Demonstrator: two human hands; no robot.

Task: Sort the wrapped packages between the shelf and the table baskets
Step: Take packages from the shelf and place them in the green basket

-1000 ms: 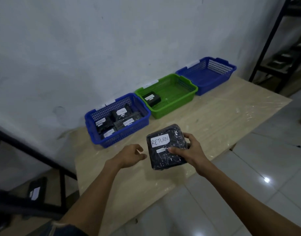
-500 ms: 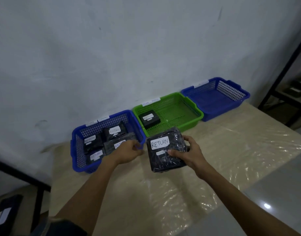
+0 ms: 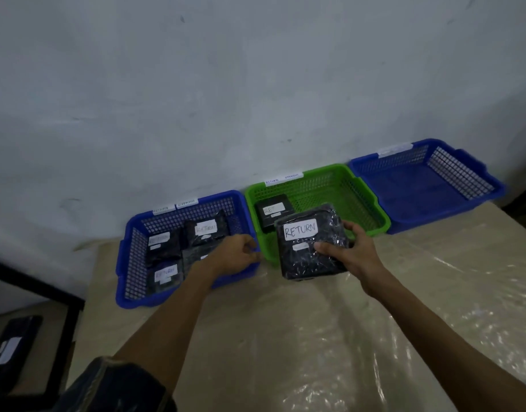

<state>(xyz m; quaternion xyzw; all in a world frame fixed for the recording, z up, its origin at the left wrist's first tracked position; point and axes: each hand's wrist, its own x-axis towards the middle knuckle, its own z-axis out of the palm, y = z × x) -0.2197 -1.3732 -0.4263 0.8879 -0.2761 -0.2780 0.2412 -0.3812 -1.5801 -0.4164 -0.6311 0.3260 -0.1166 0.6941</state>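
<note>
My right hand [image 3: 355, 252] grips a black wrapped package [image 3: 307, 257] with a white label reading RETURN, held tilted above the front left corner of the green basket [image 3: 371, 212]. Another black package [image 3: 273, 211] lies in that basket's back left. My left hand [image 3: 235, 257] hovers with loosely curled fingers over the right front part of the left blue basket [image 3: 126, 263], holding nothing I can see. That basket holds several black packages [image 3: 206, 230] labelled RETURN. The right blue basket [image 3: 419, 188] shows no packages.
The three baskets stand in a row against the white wall on a plastic-covered table [image 3: 315, 337]. At the lower left a black shelf frame [image 3: 66, 307] holds a dark labelled package [image 3: 13, 343]. Paper labels are stuck on the baskets' back rims.
I have come closer to the table. My right hand carried the RETURN package forward to the green basket's front corner. My left hand moved out over the left blue basket.
</note>
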